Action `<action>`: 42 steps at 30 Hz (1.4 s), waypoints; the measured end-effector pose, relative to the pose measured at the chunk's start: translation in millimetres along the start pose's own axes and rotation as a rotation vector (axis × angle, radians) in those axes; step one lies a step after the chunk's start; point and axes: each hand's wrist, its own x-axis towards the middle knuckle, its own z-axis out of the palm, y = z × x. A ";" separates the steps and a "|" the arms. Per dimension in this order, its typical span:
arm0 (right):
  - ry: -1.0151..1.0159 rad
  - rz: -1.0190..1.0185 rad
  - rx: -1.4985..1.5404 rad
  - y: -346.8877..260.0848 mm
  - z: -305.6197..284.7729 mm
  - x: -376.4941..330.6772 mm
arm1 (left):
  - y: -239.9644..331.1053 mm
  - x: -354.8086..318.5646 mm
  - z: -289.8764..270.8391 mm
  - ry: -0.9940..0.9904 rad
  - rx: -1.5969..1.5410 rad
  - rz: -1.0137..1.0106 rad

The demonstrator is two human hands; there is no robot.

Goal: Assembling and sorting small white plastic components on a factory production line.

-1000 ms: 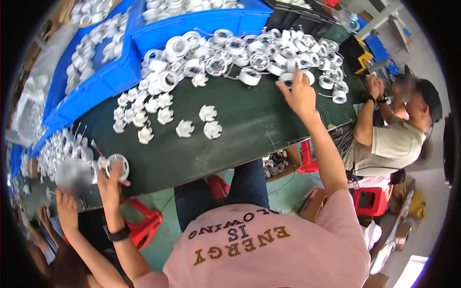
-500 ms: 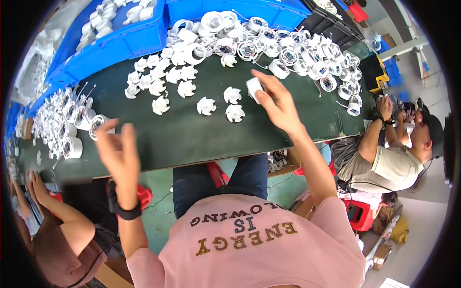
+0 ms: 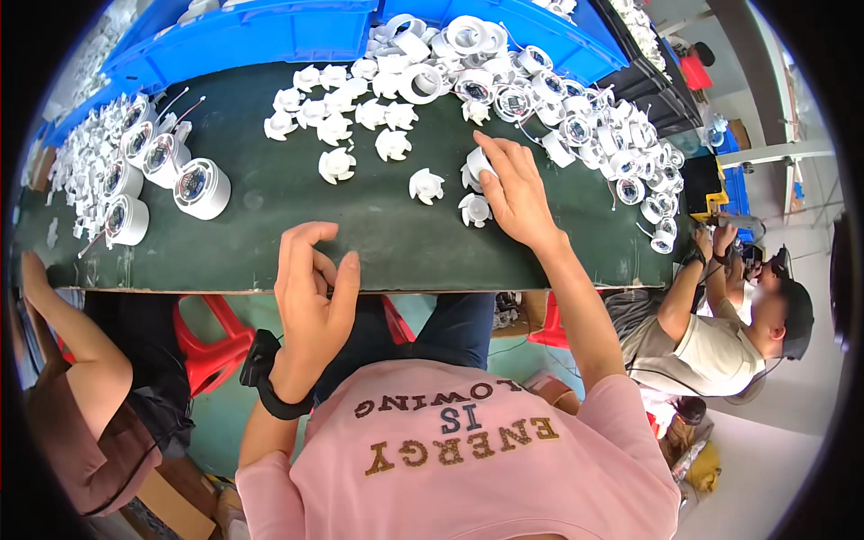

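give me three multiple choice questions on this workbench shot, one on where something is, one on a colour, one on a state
1. Where is the right hand?
A. on the green table among small white finned parts
B. inside a blue bin
C. on the red stool

2. What colour are the bins along the table's far edge?
A. yellow
B. blue
C. grey

3. What state is the left hand in?
A. gripping a round white housing
B. flat on the table
C. empty, fingers loosely curled, at the table's near edge

Answers:
1 A, its fingers rest on a white part on the green table.
2 B, their walls are bright blue.
3 C, nothing shows between its fingers.
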 end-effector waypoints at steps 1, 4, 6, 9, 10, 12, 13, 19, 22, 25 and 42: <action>-0.036 -0.017 -0.073 -2.7 -1.9 0.6 | 1.1 0.5 -0.5 0.000 0.004 -0.001; -0.098 -0.064 -0.185 -10.3 -7.1 6.6 | 7.7 1.2 2.3 -0.014 -0.017 -0.028; -0.123 -0.090 -0.204 -12.7 -10.2 5.4 | 18.0 1.7 12.4 -0.068 -0.082 -0.041; -0.063 -0.086 -0.213 -11.7 -5.2 0.4 | 40.9 6.8 44.2 -0.233 -0.246 -0.004; -0.052 -0.080 -0.179 -8.8 -6.7 -0.7 | 48.5 9.0 48.7 -0.311 -0.239 0.028; 0.024 0.103 0.257 -9.7 -9.0 0.6 | 50.4 13.2 51.4 -0.364 -0.219 0.075; 0.023 0.269 0.547 -18.9 -13.6 0.4 | 46.3 14.1 53.7 -0.462 -0.380 -0.195; -0.194 0.006 0.936 -108.2 -28.4 1.2 | 36.4 32.5 50.1 -0.421 -1.682 -0.900; -0.214 0.147 0.995 -81.0 -30.8 38.7 | 20.1 36.4 29.5 -0.574 -1.698 -0.741; -0.027 -0.009 -0.221 -39.4 -13.0 88.2 | 45.8 46.8 16.4 -0.288 -1.336 -0.764; -0.334 0.456 1.190 -108.6 -44.5 9.6 | 40.8 42.5 24.1 -0.084 -0.468 -0.230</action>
